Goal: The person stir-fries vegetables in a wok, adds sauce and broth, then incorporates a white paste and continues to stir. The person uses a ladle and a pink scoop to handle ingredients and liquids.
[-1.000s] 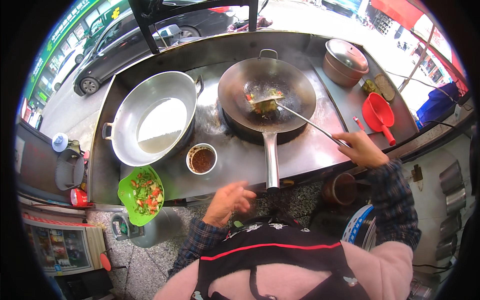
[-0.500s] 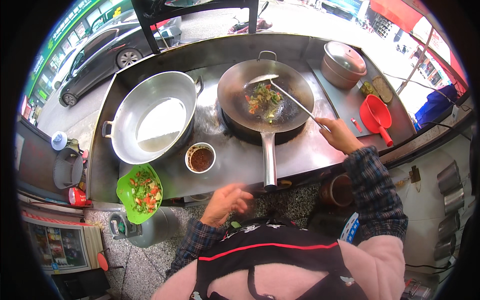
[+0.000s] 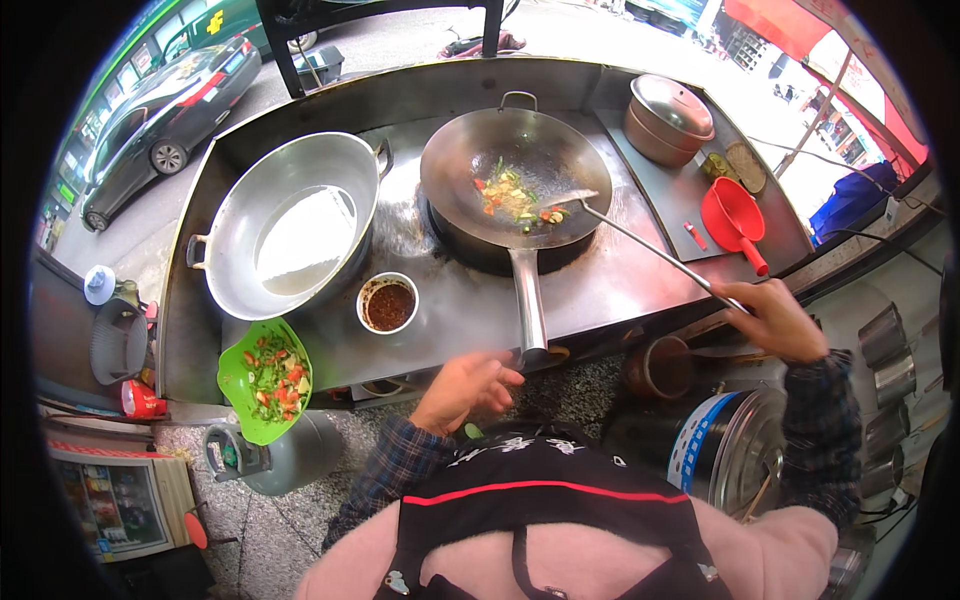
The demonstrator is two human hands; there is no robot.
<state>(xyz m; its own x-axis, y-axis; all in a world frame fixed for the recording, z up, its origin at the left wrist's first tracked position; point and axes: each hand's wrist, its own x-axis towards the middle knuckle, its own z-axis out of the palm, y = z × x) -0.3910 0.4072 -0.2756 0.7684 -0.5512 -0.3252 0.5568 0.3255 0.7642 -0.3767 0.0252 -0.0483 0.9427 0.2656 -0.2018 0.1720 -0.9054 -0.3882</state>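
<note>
My right hand (image 3: 775, 320) is closed around the end of a long-handled metal wok spatula (image 3: 655, 252). The spatula's blade lies at the right inner side of the wok (image 3: 455, 150), touching a mix of chopped green and red vegetables (image 3: 510, 192) and paler bits. Toward me points the wok's metal handle (image 3: 530, 300). My left hand (image 3: 460, 392) hovers just left of that handle's end, holding nothing, its fingers loosely bent and apart. A white cup of dark red sauce (image 3: 388, 305) stands on the steel worktop left of the handle.
A large two-handled pan (image 3: 235, 200) holds some liquid on the left. At the front left sits a green bowl of chopped vegetables (image 3: 240, 375), above a gray gas cylinder (image 3: 305, 455). To the right are a lidded pot (image 3: 665, 135) and a red scoop (image 3: 735, 215).
My right hand has drawn the spatula right and toward me; its blade went from the wok's far side to its right side. The vegetables have shifted and spread. My left hand stays near the handle.
</note>
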